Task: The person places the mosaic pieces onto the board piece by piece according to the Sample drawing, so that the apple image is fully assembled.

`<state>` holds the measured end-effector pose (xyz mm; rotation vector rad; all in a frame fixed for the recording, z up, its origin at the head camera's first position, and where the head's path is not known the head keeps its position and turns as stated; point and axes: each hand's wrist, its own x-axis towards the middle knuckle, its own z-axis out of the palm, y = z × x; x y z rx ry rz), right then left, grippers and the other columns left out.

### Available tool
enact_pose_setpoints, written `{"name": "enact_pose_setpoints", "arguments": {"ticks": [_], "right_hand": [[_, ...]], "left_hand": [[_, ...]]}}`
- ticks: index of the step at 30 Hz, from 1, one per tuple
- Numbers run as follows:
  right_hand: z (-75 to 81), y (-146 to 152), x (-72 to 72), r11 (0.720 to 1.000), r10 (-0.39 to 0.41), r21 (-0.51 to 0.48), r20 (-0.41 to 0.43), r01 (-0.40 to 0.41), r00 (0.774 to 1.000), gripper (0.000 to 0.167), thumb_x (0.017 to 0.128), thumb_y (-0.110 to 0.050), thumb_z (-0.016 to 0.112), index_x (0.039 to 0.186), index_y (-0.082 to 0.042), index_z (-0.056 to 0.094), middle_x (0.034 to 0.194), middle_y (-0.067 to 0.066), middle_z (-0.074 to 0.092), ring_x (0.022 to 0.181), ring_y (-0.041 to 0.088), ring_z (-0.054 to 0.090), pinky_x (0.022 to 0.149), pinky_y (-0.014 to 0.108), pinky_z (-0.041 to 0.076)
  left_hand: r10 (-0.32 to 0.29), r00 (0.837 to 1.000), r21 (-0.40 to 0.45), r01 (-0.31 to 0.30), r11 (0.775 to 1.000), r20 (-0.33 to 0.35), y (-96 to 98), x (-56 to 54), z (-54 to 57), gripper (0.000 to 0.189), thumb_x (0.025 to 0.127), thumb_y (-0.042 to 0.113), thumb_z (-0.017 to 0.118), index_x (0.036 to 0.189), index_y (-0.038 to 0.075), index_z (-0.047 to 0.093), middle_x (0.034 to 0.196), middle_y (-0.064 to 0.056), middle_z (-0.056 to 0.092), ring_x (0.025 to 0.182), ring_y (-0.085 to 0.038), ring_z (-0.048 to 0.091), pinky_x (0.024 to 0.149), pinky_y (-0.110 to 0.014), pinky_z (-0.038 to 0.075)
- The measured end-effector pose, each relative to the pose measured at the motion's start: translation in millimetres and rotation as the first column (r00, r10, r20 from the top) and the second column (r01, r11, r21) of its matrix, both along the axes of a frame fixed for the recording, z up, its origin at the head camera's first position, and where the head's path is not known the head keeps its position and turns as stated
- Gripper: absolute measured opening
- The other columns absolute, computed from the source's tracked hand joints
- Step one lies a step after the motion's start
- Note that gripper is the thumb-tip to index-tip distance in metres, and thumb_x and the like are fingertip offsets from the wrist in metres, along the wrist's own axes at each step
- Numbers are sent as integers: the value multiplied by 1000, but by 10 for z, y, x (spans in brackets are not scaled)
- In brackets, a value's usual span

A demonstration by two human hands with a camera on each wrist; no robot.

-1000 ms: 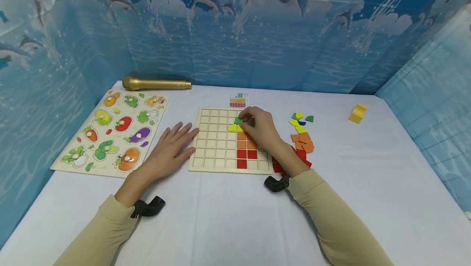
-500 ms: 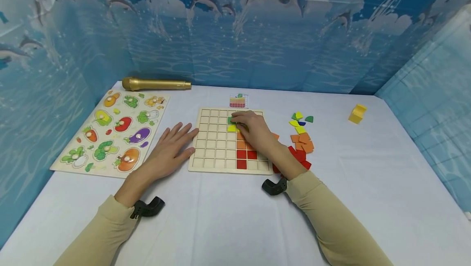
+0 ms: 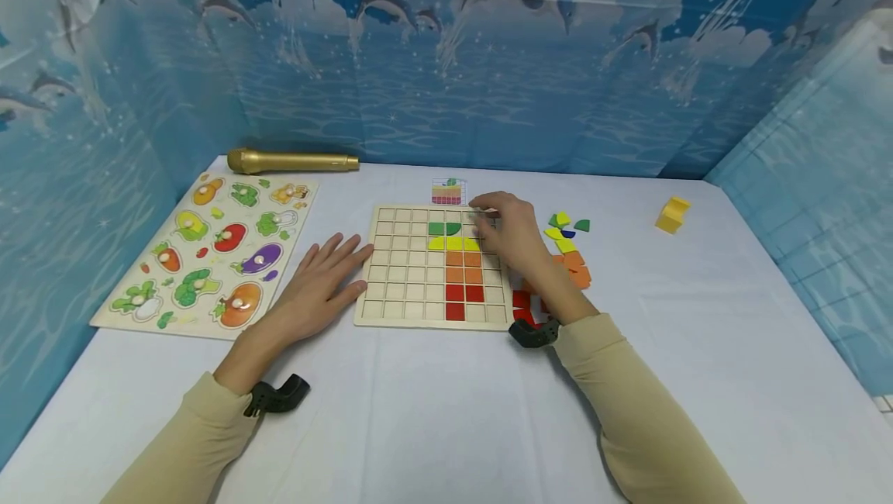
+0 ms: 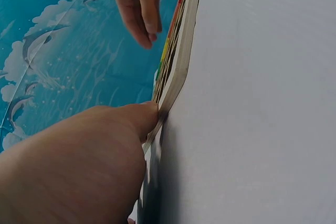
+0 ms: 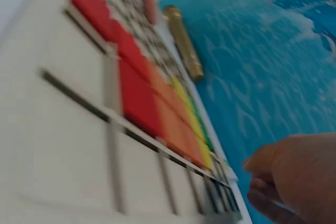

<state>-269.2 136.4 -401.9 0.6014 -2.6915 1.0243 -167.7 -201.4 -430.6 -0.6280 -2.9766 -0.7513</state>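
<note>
A wooden grid board (image 3: 398, 271) lies on the white table, with red (image 3: 455, 311), orange (image 3: 454, 274) and yellow tiles (image 3: 436, 243) in its cells. Above the yellow row sit a green square tile (image 3: 436, 229) and a green rounded tile (image 3: 453, 229). My left hand (image 3: 317, 287) rests with spread fingers, its fingertips against the board's left edge; in the left wrist view the thumb (image 4: 144, 116) touches that edge. My right hand (image 3: 512, 233) hovers over the board's upper right with loosely bent fingers; nothing shows between them.
Loose orange tiles (image 3: 579, 275), red tiles (image 3: 522, 308), yellow tiles (image 3: 565, 245) and a green tile (image 3: 582, 226) lie right of the board. A small picture card (image 3: 448, 192) is behind it. A vegetable puzzle (image 3: 209, 256), a gold microphone (image 3: 293, 162) and a yellow block (image 3: 672, 215) stand farther out.
My right hand has let go of the green square tile, which now sits in a cell, and has moved right and away from it. The left hand stays at the board's edge.
</note>
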Motion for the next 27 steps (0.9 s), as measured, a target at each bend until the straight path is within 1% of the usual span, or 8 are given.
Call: {"name": "enact_pose_setpoints", "arguments": {"ticks": [3, 6, 11, 15, 19, 22, 24, 27], "right_hand": [[68, 180, -58, 997, -78, -9, 38, 79, 996, 29, 101, -6, 66, 129, 0, 72, 134, 21, 68, 119, 39, 69, 105, 52, 57], [143, 377, -95, 987, -161, 6, 74, 161, 984, 30, 101, -7, 67, 129, -1, 71, 132, 24, 68, 118, 42, 69, 106, 55, 55], [272, 682, -96, 961, -276, 67, 154, 269, 949, 33, 101, -10, 68, 131, 2, 69, 131, 29, 67, 121, 45, 66, 107, 58, 52], [326, 843, -88, 939, -340, 141, 249, 313, 907, 36, 102, -13, 67, 134, 5, 67, 133, 30, 65, 126, 45, 57, 102, 57, 56], [301, 918, -93, 921, -382, 202, 315, 332, 868, 34, 102, -13, 67, 131, 5, 68, 128, 29, 64, 124, 44, 53, 100, 53, 58], [264, 945, -104, 916, -397, 207, 330, 344, 857, 31, 102, -12, 68, 128, 5, 70, 125, 28, 64, 123, 42, 51, 101, 53, 57], [247, 954, -114, 915, -400, 198, 328, 352, 856, 30, 102, -12, 68, 127, 4, 71, 124, 27, 64, 122, 41, 51, 99, 52, 58], [238, 964, -127, 913, -406, 179, 316, 367, 858, 28, 99, -12, 73, 123, 3, 73, 120, 25, 65, 115, 39, 53, 92, 48, 59]], "left_hand": [[3, 1000, 1, -3, 1000, 3, -3, 5, 2, 62, 108, 34, 57, 165, 17, 38, 174, -12, 27, 164, -38, 9, 132, -62, 1], [3, 1000, 3, -3, 1000, 3, -5, 6, 2, 62, 108, 33, 57, 165, 17, 38, 174, -12, 28, 164, -38, 10, 132, -62, 1], [0, 1000, 2, 0, 1000, -1, -4, 6, -2, 61, 108, 34, 57, 164, 17, 39, 174, -12, 28, 164, -38, 10, 131, -62, 2], [1, 1000, 1, -1, 1000, -3, -5, 7, -15, 61, 108, 34, 57, 165, 17, 39, 174, -11, 27, 164, -38, 10, 132, -62, 2], [0, 1000, 4, 0, 1000, -5, -8, 6, -28, 61, 108, 34, 57, 164, 17, 39, 174, -11, 28, 164, -37, 10, 132, -62, 2], [-1, 1000, 4, 1, 1000, -6, -9, 5, -28, 61, 108, 35, 57, 164, 17, 39, 174, -11, 28, 164, -37, 10, 132, -62, 2], [-2, 1000, 4, 2, 1000, -6, -9, 3, -25, 61, 108, 35, 57, 164, 17, 39, 174, -11, 28, 164, -37, 10, 132, -61, 2], [-2, 1000, 5, 2, 1000, -7, -10, 3, -18, 61, 108, 35, 57, 164, 17, 39, 174, -11, 28, 164, -37, 10, 132, -62, 2]]}}
